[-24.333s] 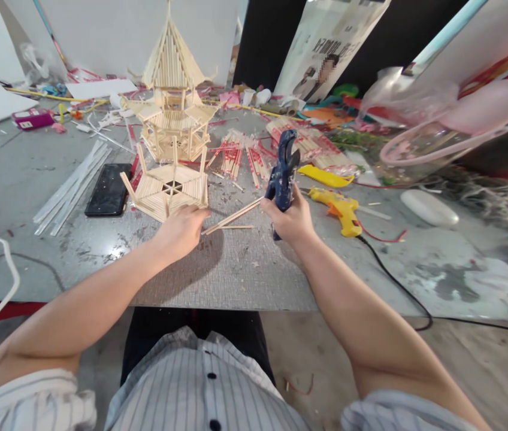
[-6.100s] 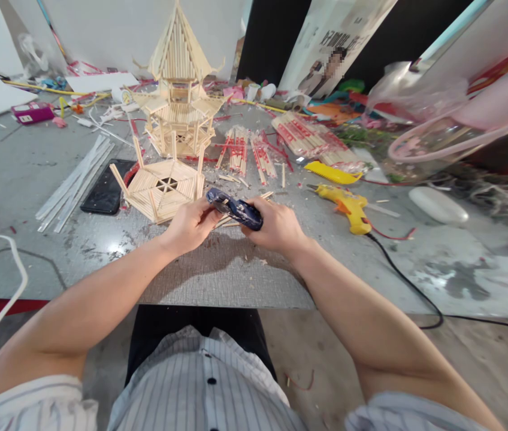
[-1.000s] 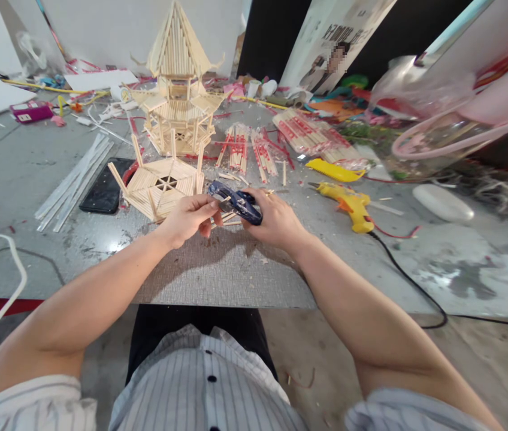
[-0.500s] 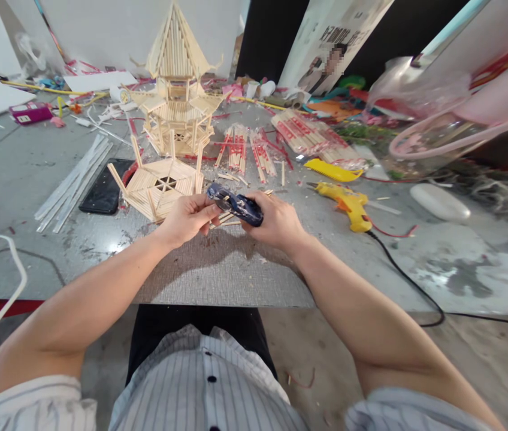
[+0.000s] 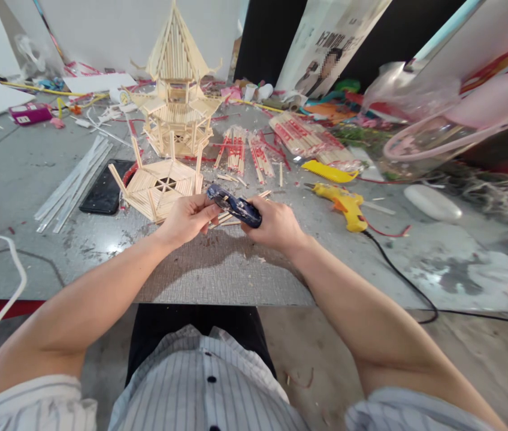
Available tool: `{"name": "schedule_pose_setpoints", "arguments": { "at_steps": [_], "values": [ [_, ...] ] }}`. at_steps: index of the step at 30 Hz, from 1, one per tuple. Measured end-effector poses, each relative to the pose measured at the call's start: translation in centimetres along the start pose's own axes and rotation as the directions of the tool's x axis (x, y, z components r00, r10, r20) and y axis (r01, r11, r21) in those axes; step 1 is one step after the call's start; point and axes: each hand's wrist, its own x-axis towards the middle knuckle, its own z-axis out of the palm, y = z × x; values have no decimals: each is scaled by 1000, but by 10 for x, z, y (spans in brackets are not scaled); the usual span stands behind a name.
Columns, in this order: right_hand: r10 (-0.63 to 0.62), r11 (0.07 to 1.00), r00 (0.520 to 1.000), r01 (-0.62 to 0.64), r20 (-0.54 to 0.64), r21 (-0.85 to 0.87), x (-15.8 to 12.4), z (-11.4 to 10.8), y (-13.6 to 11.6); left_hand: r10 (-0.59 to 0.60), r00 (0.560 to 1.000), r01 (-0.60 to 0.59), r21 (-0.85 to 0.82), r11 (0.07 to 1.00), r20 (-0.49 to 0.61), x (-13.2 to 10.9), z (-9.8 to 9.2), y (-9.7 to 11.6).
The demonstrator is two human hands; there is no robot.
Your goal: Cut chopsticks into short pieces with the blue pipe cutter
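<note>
My right hand [image 5: 277,224] is wrapped round the handles of a dark blue hand cutter [image 5: 236,206], whose head points left. At that head, my left hand [image 5: 187,218] has thumb and fingers pinched together; what lies between them is mostly hidden. Just behind the left hand is a hexagonal base of wooden sticks [image 5: 139,188] with several upright posts. A few loose sticks [image 5: 263,194] lie on the table beneath and behind the cutter.
A stick-built pagoda [image 5: 177,114] stands behind the base. To the left are a black phone [image 5: 101,200] and clear glue sticks [image 5: 74,179]. Right of my hands lie a corded yellow glue gun [image 5: 341,203], a yellow utility knife [image 5: 329,171] and packs of wrapped chopsticks [image 5: 299,134].
The right hand and cutter handles have shifted very slightly, exposing more of the sticks behind them. The left hand keeps its pinch at the cutter's head.
</note>
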Motion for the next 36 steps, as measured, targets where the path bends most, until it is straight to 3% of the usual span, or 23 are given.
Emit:
{"name": "schedule_pose_setpoints", "arguments": {
  "at_steps": [14,20,36],
  "values": [
    [37,998,998,-34,48,-44,-1,-3,-4,-31,999,32,40,999,-20,0,1,6],
    [20,998,999,-18,42,-52,-2,-2,-3,-10,1000,10,11,1000,-27,1,1,6],
    [54,997,998,-55,-17,-54,0,0,-4,15,997,-4,134,991,-80,0,-1,1]
  ]
}}
